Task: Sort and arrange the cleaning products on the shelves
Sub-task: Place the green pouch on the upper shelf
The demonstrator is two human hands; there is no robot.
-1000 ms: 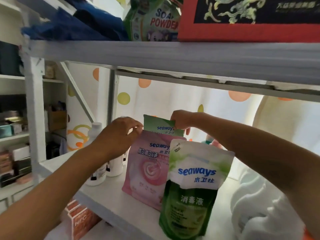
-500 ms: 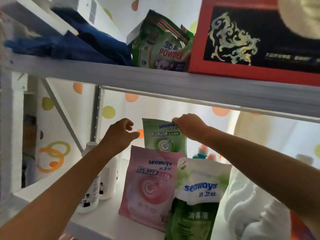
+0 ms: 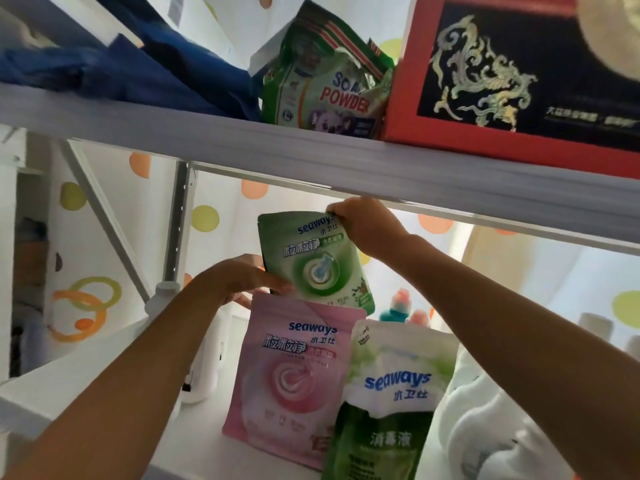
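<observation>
Lifting the green pouch (image 3: 317,261) clear of the pink pouch (image 3: 294,372), you pinched its one-o'clock corner with your right hand (image 3: 367,226); your left hand (image 3: 242,278) gripped its seven-o'clock edge for steadiness.

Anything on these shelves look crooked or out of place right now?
The soap powder bag on the upper shelf is crumpled and leans between blue cloth and the red box. No spills visible.
</observation>
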